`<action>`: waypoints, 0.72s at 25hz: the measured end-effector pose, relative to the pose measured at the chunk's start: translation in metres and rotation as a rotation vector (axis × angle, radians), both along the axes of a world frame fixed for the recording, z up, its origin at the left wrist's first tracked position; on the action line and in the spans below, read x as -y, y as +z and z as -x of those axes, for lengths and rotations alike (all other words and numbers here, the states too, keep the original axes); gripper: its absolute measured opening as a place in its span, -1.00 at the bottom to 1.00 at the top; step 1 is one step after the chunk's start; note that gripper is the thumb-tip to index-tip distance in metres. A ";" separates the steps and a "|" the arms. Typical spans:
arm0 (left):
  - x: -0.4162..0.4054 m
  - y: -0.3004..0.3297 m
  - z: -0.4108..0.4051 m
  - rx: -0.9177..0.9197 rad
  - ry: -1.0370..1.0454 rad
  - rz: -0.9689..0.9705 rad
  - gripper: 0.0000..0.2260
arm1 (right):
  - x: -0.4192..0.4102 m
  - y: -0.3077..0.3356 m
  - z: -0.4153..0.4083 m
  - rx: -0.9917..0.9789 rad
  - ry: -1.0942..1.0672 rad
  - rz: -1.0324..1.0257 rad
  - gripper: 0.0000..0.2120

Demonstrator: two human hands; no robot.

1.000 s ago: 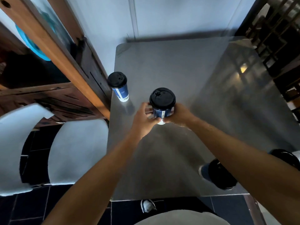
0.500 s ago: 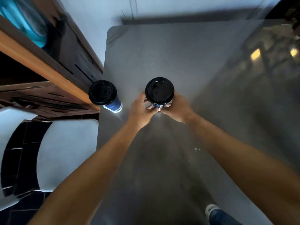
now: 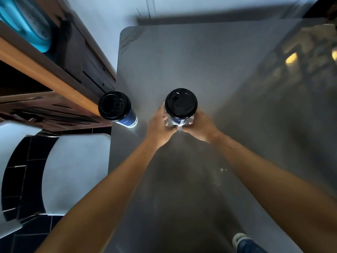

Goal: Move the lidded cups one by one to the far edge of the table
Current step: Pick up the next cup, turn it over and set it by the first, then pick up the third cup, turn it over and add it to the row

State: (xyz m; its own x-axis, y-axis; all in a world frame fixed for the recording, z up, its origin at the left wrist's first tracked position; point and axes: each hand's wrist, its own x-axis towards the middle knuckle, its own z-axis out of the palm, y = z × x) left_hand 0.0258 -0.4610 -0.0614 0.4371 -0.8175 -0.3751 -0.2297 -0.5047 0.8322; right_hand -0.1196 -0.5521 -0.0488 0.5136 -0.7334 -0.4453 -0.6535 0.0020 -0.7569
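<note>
Both hands, left hand [image 3: 160,127] and right hand [image 3: 199,126], clasp one lidded cup [image 3: 180,106] mid-counter [image 3: 200,61].
Since a second ago I carried it farther; far edge not reached. Second cup [image 3: 116,108] waits left, third [image 3: 242,241] near.
</note>
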 end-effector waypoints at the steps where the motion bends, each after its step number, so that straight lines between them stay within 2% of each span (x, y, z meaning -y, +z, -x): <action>1: -0.003 0.002 -0.002 0.006 -0.002 -0.065 -0.20 | -0.001 0.002 0.003 -0.015 -0.013 -0.018 -0.25; 3: -0.014 0.009 -0.003 0.028 0.010 -0.153 -0.13 | -0.006 0.009 0.014 -0.072 -0.072 -0.054 -0.13; 5: -0.033 0.021 0.001 0.043 0.021 -0.181 -0.16 | -0.017 0.020 0.030 -0.128 -0.110 -0.052 -0.13; 8: -0.065 0.042 0.014 0.020 0.079 -0.185 -0.24 | -0.040 0.042 0.052 -0.218 -0.104 -0.006 -0.27; 13: -0.140 0.079 0.061 -0.022 0.110 -0.032 -0.44 | -0.104 0.095 0.097 -0.165 -0.138 0.120 -0.48; 16: -0.184 0.084 0.101 -0.040 0.000 0.057 -0.62 | -0.147 0.116 0.135 -0.140 -0.178 0.243 -0.59; 18: -0.210 0.083 0.135 -0.048 -0.135 0.093 -0.67 | -0.180 0.124 0.172 -0.156 -0.216 0.294 -0.66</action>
State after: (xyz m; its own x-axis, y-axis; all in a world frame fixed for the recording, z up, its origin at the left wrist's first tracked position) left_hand -0.1094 -0.2510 0.0218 0.3040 -0.8997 -0.3132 -0.2490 -0.3924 0.8854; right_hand -0.2916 -0.3717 0.0754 0.2768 -0.9250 -0.2602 -0.7687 -0.0507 -0.6376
